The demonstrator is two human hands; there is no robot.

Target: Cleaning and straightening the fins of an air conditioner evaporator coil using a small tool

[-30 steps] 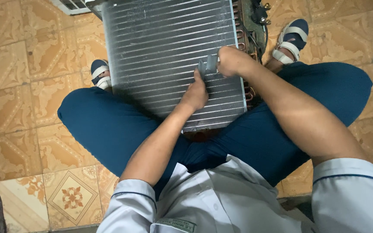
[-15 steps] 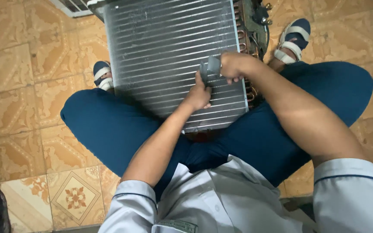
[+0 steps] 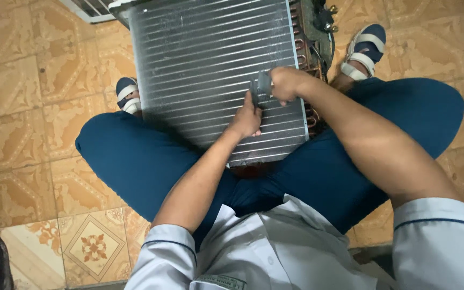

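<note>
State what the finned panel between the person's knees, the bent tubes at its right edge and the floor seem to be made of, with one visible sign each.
Finned panel: probably aluminium; dull silver, with thin close ribs catching the light.
Bent tubes: likely copper; reddish-brown, in U-shaped loops.
Floor: looks like glazed ceramic tile; tan ornamental pattern, straight joints, slight gloss.
</note>
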